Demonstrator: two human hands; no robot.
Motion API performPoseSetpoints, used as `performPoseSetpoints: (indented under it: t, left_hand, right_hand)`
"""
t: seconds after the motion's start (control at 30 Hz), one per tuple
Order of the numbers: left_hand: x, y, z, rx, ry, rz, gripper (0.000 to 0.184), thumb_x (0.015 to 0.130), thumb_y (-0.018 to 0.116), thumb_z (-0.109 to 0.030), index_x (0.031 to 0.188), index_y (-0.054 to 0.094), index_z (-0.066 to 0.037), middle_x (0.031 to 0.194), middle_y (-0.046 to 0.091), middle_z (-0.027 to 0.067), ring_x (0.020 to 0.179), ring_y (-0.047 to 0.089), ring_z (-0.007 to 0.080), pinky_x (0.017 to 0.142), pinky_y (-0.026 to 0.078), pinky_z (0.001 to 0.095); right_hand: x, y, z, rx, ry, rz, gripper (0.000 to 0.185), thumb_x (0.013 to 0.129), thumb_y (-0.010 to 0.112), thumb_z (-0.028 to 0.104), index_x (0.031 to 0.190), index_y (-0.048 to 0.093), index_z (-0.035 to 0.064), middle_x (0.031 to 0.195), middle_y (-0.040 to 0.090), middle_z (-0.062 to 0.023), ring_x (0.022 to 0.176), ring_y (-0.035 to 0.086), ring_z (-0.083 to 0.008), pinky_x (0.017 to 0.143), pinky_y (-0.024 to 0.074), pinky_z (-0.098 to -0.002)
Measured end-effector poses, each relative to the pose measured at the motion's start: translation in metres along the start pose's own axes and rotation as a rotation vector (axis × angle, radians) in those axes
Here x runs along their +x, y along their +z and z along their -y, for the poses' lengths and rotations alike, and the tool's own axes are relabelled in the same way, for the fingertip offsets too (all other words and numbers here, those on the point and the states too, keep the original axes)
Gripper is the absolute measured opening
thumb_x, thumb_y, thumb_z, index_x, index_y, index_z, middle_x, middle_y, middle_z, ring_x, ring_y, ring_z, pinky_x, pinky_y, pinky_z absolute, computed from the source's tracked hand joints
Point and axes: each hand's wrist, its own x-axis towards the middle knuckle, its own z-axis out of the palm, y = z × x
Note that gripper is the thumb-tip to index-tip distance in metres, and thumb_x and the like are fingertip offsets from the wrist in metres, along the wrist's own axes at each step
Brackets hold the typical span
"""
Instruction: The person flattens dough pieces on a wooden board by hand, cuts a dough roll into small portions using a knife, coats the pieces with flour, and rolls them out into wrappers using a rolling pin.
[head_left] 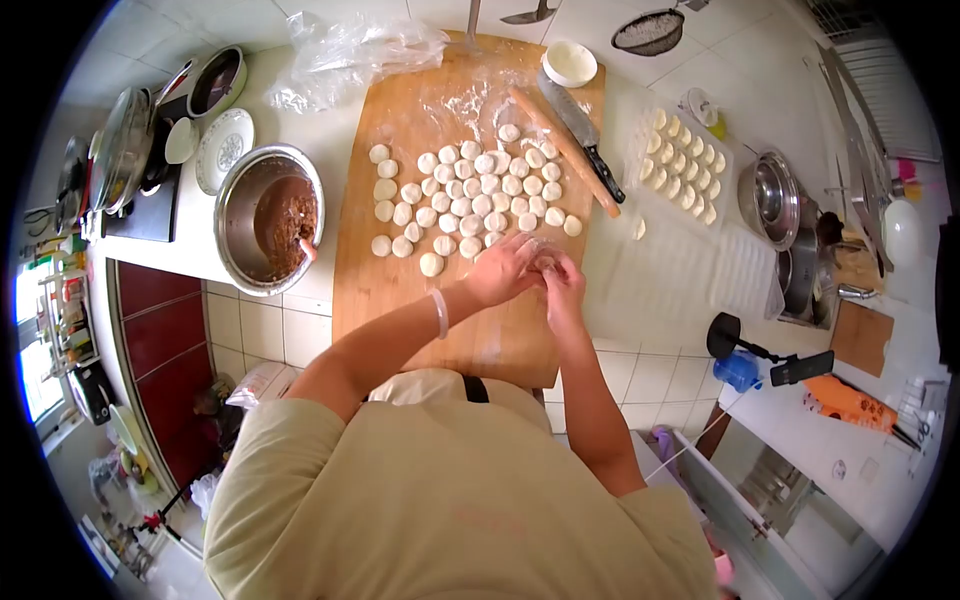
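My left hand (505,268), with a pale bracelet at its wrist, meets my right hand (565,287) over the near part of a wooden board (450,335). Both hands have bent fingers closed round a small piece of dough (544,261), mostly hidden by the fingertips, so its shape is unclear. Just beyond them, many small round dough pieces (462,206) lie spread across the board, dusted with flour. A rolling pin (566,153) rests slantwise at the board's right, beside a cleaver with a black handle (571,115).
To the left stands a metal bowl of brown filling (228,225) with a utensil handle over its rim. A tray (722,165) holds rows of shaped dumplings on the right. A white bowl (570,64) and a plastic bag (350,62) are at the back.
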Motion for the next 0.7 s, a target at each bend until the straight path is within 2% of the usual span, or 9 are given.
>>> performPoseSetpoints:
  t: [0.03,0.07,0.1,0.13,0.2,0.23,0.5,0.57,0.7]
  left_hand:
    - [-0.006,0.012,-0.003,0.108,0.007,-0.037,0.059,0.08,0.077,-0.022,0.135,0.056,-0.017,0.126,0.058,0.0133,0.119,0.054,0.033,0.1,0.043,0.048]
    - [-0.013,0.02,-0.004,0.215,0.013,-0.076,0.059,0.082,0.075,-0.027,0.137,0.055,-0.019,0.137,0.054,0.0122,0.133,0.047,0.0329,0.109,0.037,0.0515]
    - [-0.017,0.025,0.002,0.216,0.017,-0.079,0.059,0.082,0.075,-0.027,0.137,0.055,-0.019,0.137,0.054,0.0122,0.133,0.047,0.0329,0.109,0.037,0.0515]
    - [-0.022,0.03,0.015,0.449,0.062,-0.004,0.056,0.087,0.068,-0.031,0.14,0.054,-0.022,0.147,0.047,0.0081,0.142,0.035,0.0304,0.115,0.026,0.0536]
    - [-0.022,0.021,0.017,0.805,0.043,0.226,0.052,0.097,0.051,-0.038,0.148,0.047,-0.027,0.161,0.033,-0.0012,0.154,0.014,0.0243,0.123,0.007,0.0582]
    - [-0.021,0.015,0.021,0.803,0.045,0.232,0.052,0.097,0.051,-0.038,0.148,0.047,-0.027,0.161,0.033,-0.0012,0.154,0.014,0.0243,0.123,0.007,0.0582]
    - [-0.022,-0.017,0.041,0.87,-0.03,0.105,0.051,0.098,0.051,-0.031,0.148,0.046,-0.023,0.16,0.035,-0.0012,0.153,0.017,0.0246,0.122,0.007,0.0593]
    - [-0.039,-0.022,0.027,0.773,0.058,0.0,0.053,0.093,0.058,-0.025,0.145,0.05,-0.018,0.158,0.037,0.002,0.153,0.019,0.0258,0.121,0.009,0.0601]
    - [-0.094,-0.024,-0.003,0.616,0.062,0.035,0.047,0.086,0.066,-0.021,0.132,0.059,-0.01,0.153,0.043,0.0105,0.15,0.027,0.0312,0.12,0.014,0.06]
  right_hand:
    - [-0.005,-0.007,-0.003,-0.27,-0.052,-0.062,0.026,0.092,0.065,0.003,0.117,0.064,0.0018,0.115,0.065,-0.0097,0.096,0.067,-0.0219,0.084,0.0551,-0.035]
    - [-0.011,-0.013,-0.006,-0.272,-0.051,-0.063,0.026,0.092,0.065,0.003,0.117,0.064,0.0018,0.115,0.065,-0.0097,0.096,0.067,-0.0219,0.084,0.0551,-0.035]
    - [-0.012,-0.019,-0.008,-0.625,-0.29,-0.074,0.029,0.089,0.065,0.002,0.118,0.064,0.0029,0.117,0.065,-0.0118,0.1,0.065,-0.0268,0.087,0.0539,-0.0374]
    - [-0.014,-0.021,-0.006,-0.976,-0.532,-0.088,0.031,0.087,0.066,0.002,0.118,0.065,0.0041,0.119,0.064,-0.0139,0.103,0.064,-0.0317,0.09,0.0526,-0.0397]
    - [-0.016,-0.017,-0.004,-1.035,-0.641,-0.053,0.034,0.085,0.066,0.001,0.118,0.065,0.005,0.118,0.064,-0.015,0.106,0.061,-0.0348,0.092,0.0509,-0.0418]
    - [-0.018,-0.015,-0.006,-1.089,-0.744,-0.008,0.037,0.083,0.066,0.001,0.119,0.065,0.006,0.118,0.064,-0.0161,0.108,0.058,-0.0379,0.095,0.0491,-0.044]
    - [-0.033,-0.008,-0.007,-1.01,-0.631,0.007,0.037,0.079,0.07,0.004,0.116,0.066,0.006,0.112,0.062,-0.0129,0.103,0.059,-0.0343,0.09,0.0494,-0.0447]
    - [-0.034,-0.003,-0.006,-1.091,-0.587,0.008,0.031,0.079,0.072,0.004,0.11,0.067,0.0041,0.099,0.061,-0.0151,0.095,0.061,-0.0344,0.082,0.0507,-0.0431]
    - [-0.024,-0.003,-0.023,-1.105,-0.661,-0.019,0.022,0.078,0.073,0.003,0.099,0.066,0.003,0.102,0.06,-0.0152,0.093,0.061,-0.0341,0.079,0.0509,-0.0434]
